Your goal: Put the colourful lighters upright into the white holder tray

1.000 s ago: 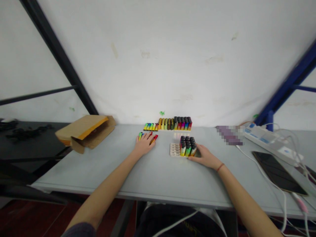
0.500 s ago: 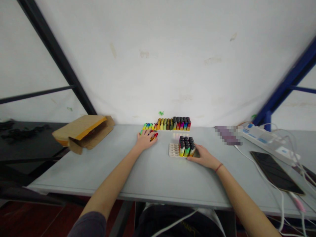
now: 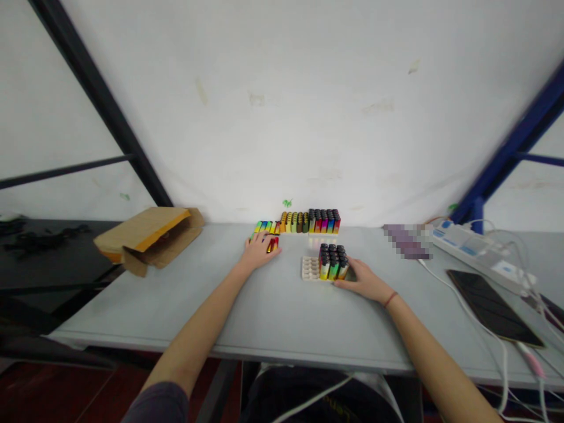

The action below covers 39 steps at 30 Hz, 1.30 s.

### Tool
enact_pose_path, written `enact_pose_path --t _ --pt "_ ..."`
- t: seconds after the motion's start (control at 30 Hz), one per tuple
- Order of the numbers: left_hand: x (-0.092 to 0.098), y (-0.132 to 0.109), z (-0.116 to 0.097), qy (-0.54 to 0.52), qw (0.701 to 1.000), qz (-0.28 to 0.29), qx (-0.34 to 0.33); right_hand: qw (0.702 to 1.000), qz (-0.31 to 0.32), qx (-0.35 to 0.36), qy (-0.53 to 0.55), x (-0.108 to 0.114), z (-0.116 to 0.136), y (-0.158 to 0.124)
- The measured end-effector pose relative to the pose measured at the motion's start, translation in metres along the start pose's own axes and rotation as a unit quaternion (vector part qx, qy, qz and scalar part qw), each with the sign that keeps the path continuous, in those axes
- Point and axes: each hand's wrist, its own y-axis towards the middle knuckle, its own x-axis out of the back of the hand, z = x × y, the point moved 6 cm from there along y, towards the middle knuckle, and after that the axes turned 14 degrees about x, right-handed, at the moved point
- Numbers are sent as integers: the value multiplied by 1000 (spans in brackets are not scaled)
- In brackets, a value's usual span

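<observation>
Loose lighters (image 3: 272, 242), a few, lying flat on the grey table (image 3: 273, 317) near its far edge; left hand (image 3: 258, 252) laid over them, palm down, fingers curled onto them, red and yellow ends poking out past the fingertips; whether any is actually pinched, cannot tell. Just behind, against the wall (image 3: 282, 106), a row of lighters (image 3: 304, 221), the left ones lying flat, the right ones upright with black caps.

To the right of the left hand, a white tray (image 3: 309, 268) with upright lighters (image 3: 333, 261) filling its right part, empty sockets at its left; right hand (image 3: 363, 281) resting against the tray's right near corner, fingers loosely open, touching it, gripping nothing; thin red band on that wrist.

Further out: open cardboard box (image 3: 147, 238) at the table's left far corner; power strip (image 3: 478, 249) with white cables at the right; dark tablet (image 3: 493, 305) lying flat nearer the front right edge.
</observation>
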Motion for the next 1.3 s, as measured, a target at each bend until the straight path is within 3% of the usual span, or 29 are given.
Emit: enact_pose_path --t 0.23,0.33,0.77,0.97,1.1,1.3 --pt "0 -6 51 -64 995 33 -63 1000 -2 6 -2 0 1 0" --pt "-1 -9 60 -76 992 52 -83 1000 1 -2 -4 0 0 0" --pt "0 25 55 -30 996 31 -75 1000 -8 3 -6 0 -2 -1" --pt "3 14 38 -2 995 40 -93 1000 -5 2 -2 -1 -1 0" --pt "0 5 22 -6 997 42 -72 1000 -3 0 -4 0 0 0" --pt "-9 14 19 -31 997 50 -59 1000 -4 5 -1 1 1 0"
